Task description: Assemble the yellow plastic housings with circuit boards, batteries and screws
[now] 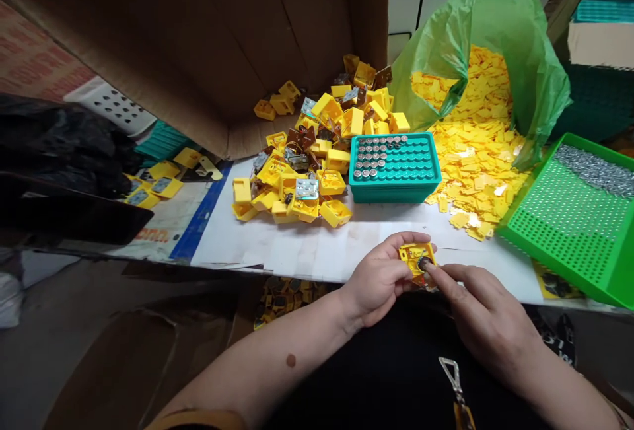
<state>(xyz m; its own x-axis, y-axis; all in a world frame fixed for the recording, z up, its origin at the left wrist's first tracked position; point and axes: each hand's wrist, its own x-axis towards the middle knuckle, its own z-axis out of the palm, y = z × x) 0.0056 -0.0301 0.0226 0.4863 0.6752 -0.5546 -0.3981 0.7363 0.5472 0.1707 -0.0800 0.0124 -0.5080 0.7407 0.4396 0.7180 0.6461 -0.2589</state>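
Note:
Near the front edge of the table, my left hand (379, 278) grips a small open yellow plastic casing (409, 255), its hollow side facing up. My right hand (488, 308) has its thumb and fingertips together at a small dark round part (423, 263) in the casing; the fingertips partly hide it. Just beyond my hands is a teal tray (396, 192), its left wells filled with several silver button-shaped pieces (367, 173). Left of the tray lies a heap of yellow casings (275, 172) with brown and grey metallic parts among them.
Flat yellow plastic pieces (470, 172) spill from a green bag (537, 67) at the back right. A green perforated basket (574, 232) with small metal parts (597, 169) stands far right. A cardboard box (208, 53) opens behind the heap. A dark screen-like panel (69, 212) juts in from the left.

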